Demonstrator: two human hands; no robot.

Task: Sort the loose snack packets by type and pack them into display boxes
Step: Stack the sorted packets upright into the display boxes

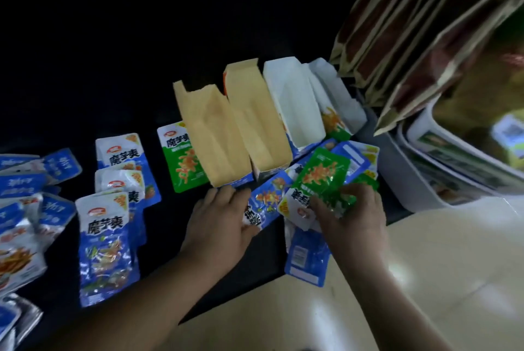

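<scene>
Several open display boxes stand side by side on the dark table: two tan ones (215,135) (255,118) and a white one (295,107), with a further white box (337,101) holding a green packet. My right hand (351,214) grips a green snack packet (320,172) over a mixed pile of packets. My left hand (218,220) rests on a blue packet (266,197) at the pile's left edge, just in front of the tan box. Blue packets (105,240) lie in rows to the left, and one green packet (181,158) lies beside the tan box.
More blue packets (22,209) are heaped at the far left. Large brown bags (411,39) lean at the upper right above white trays (453,169). The table's front edge meets a pale floor (425,279) at the lower right. One blue packet (306,260) overhangs that edge.
</scene>
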